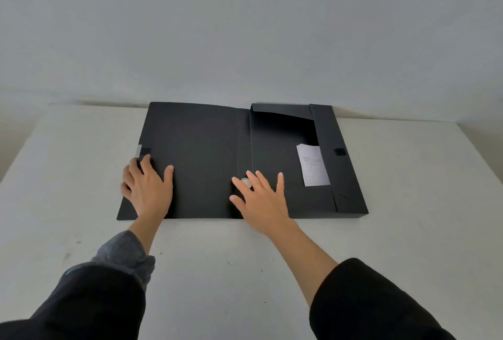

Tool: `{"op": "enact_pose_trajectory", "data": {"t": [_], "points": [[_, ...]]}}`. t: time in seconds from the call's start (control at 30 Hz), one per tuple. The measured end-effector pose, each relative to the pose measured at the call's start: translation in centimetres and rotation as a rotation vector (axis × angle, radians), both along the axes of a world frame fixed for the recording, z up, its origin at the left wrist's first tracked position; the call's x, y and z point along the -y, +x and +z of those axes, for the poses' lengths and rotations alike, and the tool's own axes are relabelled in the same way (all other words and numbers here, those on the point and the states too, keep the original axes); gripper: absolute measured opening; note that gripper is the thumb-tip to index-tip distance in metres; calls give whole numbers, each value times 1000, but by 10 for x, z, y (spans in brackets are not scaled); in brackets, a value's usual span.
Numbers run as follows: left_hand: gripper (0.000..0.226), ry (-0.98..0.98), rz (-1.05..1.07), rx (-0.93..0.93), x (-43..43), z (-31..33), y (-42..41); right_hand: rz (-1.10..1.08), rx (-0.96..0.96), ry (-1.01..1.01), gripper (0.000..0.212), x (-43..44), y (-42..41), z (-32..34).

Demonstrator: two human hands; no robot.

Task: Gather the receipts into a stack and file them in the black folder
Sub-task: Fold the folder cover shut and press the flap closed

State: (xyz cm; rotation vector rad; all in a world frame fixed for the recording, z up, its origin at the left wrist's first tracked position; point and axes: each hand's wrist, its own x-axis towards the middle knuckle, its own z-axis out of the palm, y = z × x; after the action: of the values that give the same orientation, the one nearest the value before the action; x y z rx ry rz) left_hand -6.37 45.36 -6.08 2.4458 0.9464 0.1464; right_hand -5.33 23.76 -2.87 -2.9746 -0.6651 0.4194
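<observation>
The black folder (206,149) lies open and flat on the white table. A stack of white receipts (313,165) rests inside its right-hand tray, against the right wall. My left hand (147,187) lies flat with spread fingers on the left cover, near its outer edge and the closure tab. My right hand (258,198) presses flat with fingers apart on the spine area, beside a round metal ring (246,182). Neither hand holds anything.
The white table (408,244) runs back to a plain grey wall just behind the folder. A black closure patch (339,151) sits on the folder's right flap. Bare tabletop lies to both sides and in front of the folder.
</observation>
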Motion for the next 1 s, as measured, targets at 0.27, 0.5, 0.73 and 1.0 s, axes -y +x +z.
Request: {"op": "enact_pose_trajectory", "data": {"t": [0.27, 0.5, 0.73, 1.0], "points": [[67, -30, 64, 45, -12, -8, 48, 21, -90, 43, 64, -34, 56, -15], [69, -152, 208, 132, -29, 0, 66, 26, -33, -82, 72, -45, 65, -24], [44, -512, 170, 357, -68, 26, 37, 25, -43, -92, 72, -46, 66, -23], [32, -804, -101, 278, -73, 76, 0, -32, -48, -51, 71, -53, 61, -13]]}}
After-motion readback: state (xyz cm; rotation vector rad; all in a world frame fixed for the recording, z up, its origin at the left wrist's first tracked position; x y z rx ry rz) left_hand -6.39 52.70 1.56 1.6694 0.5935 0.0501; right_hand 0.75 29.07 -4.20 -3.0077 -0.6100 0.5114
